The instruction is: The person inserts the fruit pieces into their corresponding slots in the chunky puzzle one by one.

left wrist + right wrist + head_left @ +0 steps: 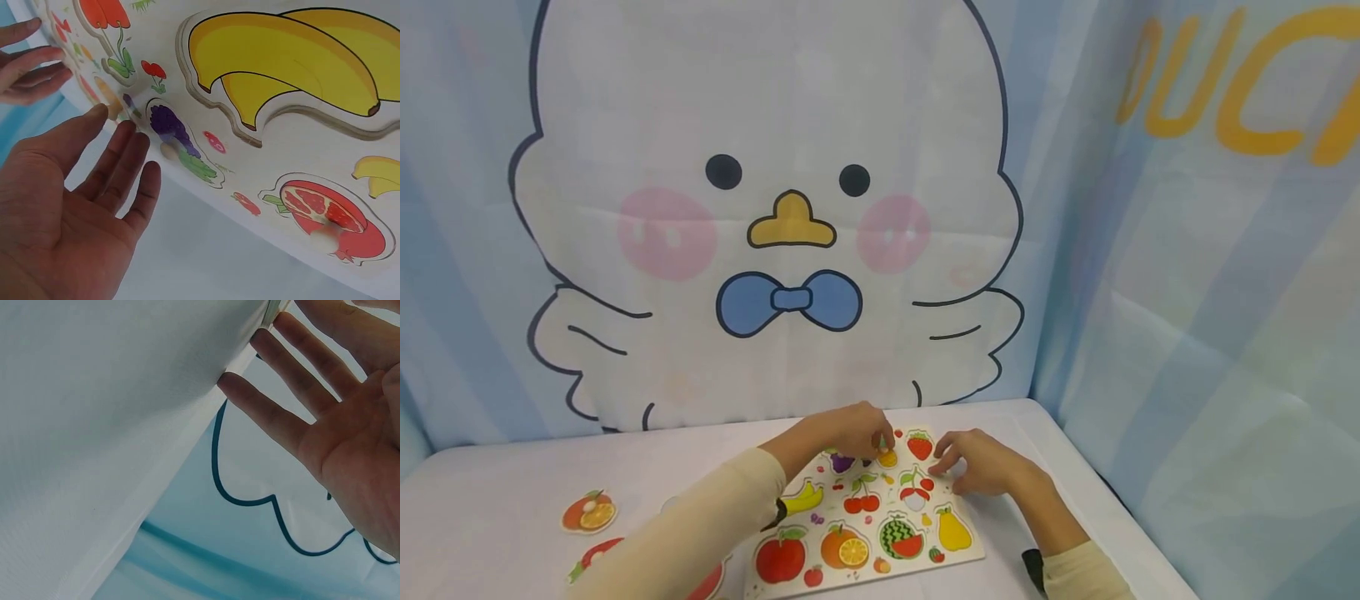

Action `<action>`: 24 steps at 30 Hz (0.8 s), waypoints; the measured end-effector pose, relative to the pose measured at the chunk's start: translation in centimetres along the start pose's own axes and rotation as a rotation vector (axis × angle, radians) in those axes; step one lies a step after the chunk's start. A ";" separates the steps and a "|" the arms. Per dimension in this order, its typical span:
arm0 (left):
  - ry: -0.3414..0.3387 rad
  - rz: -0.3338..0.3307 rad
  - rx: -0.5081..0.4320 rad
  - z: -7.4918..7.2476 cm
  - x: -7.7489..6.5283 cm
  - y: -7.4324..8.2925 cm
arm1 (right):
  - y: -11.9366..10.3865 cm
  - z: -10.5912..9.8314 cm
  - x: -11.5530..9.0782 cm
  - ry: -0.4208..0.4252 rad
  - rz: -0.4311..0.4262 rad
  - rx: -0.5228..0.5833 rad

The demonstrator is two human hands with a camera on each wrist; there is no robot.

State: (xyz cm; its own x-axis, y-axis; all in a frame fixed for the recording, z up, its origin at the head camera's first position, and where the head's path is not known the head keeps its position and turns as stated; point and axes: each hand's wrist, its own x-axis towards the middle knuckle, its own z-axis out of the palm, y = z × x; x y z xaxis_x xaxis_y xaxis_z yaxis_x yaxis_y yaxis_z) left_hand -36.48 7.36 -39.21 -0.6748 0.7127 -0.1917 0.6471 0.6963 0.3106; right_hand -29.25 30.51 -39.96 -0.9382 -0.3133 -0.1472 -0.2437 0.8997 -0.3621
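A white fruit puzzle board (820, 583) lies on the table. At its far side my left hand (850, 429) reaches over the pineapple piece (888, 458), with thumb and fingertips pinching at its knob. In the left wrist view, my left hand (75, 206) has its other fingers loosely extended beside a purple, knobbed piece (169, 125). My right hand (981, 462) rests at the board's right edge, near the strawberry (919, 447) and a red-and-white fruit picture (915, 497). The right wrist view has my right hand (350, 437) with fingers straight, fingertips at the edge.
Loose to the left lie an orange piece (590, 513) and a red piece (597, 554). Another red piece (707, 583) is partly covered by my left sleeve (700, 517). A cloth printed with a cartoon duck (790, 350) hangs behind the white table (497, 517).
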 end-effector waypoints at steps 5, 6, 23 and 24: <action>0.015 0.029 -0.025 -0.4 -0.9 -0.7 | -0.1 -0.2 -0.1 -0.002 -0.017 -0.004; 0.018 0.033 -0.030 -0.5 -1.1 -0.9 | -0.1 -0.2 -0.1 -0.003 -0.020 -0.002; 0.020 0.026 -0.118 -1.2 -6.5 -4.1 | -0.2 0.0 -0.1 0.002 0.004 0.006; 0.022 0.023 -0.119 -1.1 -6.8 -4.2 | -0.2 0.0 -0.1 0.002 0.013 0.009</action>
State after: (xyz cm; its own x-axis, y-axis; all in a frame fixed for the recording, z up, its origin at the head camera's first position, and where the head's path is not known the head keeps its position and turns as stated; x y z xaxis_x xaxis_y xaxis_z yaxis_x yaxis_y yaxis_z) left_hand -35.00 -0.55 -38.20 -0.6685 0.7255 -0.1634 0.6166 0.6636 0.4236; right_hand -29.07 30.38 -39.86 -0.9417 -0.3012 -0.1502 -0.2295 0.9010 -0.3683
